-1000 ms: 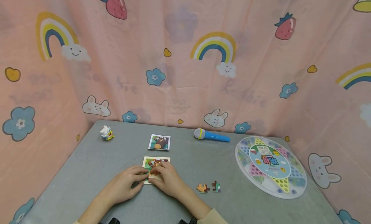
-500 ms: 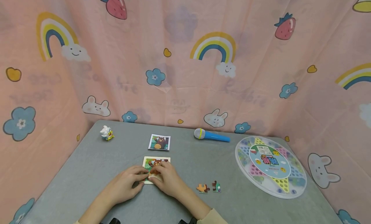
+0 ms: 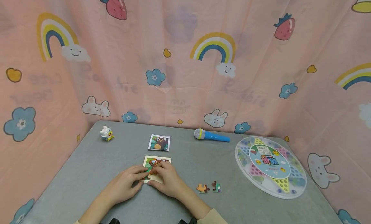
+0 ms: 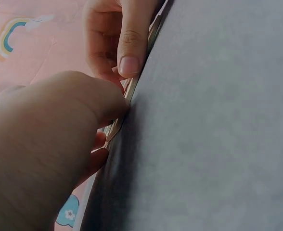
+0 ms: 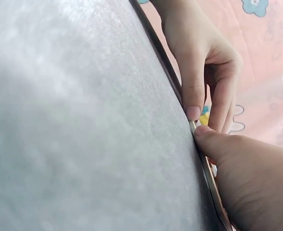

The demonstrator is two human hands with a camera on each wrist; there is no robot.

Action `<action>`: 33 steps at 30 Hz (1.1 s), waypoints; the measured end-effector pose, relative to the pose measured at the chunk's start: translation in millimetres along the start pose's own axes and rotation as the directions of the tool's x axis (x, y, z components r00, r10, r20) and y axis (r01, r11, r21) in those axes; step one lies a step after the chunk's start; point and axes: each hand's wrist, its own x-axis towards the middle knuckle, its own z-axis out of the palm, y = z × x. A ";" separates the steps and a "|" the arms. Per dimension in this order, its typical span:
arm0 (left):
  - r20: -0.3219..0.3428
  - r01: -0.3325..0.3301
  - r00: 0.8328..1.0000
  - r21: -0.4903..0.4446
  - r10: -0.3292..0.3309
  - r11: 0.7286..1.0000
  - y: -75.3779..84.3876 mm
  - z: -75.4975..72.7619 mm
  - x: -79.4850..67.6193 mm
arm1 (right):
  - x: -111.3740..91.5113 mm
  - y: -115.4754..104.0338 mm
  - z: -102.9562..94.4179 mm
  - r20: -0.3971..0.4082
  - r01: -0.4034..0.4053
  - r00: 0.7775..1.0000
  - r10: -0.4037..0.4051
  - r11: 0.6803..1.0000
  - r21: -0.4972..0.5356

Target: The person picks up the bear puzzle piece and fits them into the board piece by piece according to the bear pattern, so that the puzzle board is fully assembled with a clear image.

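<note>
A small jigsaw puzzle board (image 3: 149, 159) with a cream rim and a bear picture lies flat on the table under both hands. The left hand (image 3: 127, 182) holds its left side, with fingers bent and the thumb near the front corner. Over the right part of the board, the right hand (image 3: 168, 180) has its thumb at the front edge and bent fingers on the picture. A bare cream patch shows between the hands. Fingers cover much of the picture, and any piece beneath them is hidden. Two loose jigsaw pieces, one orange (image 3: 203, 188) and one green and brown (image 3: 216, 186), lie right of the board.
Behind the board lies a bear picture card (image 3: 159, 142). A white and yellow toy figure (image 3: 107, 133) stands at the back left. A blue toy microphone (image 3: 213, 135) and a round Chinese checkers board (image 3: 299, 185) occupy the right side. A pink printed curtain (image 3: 185, 98) surrounds the grey table.
The puzzle board has shifted slightly away and to the right. The right thumb has slid a little toward its front edge. The loose pieces stay where they were.
</note>
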 end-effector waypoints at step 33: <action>0.095 0.097 0.991 -0.008 -0.096 0.995 -0.4 1.5 -0.6 | 2.1 3.8 -47.8 0.106 -0.214 0.973 0.205 0.974 0.079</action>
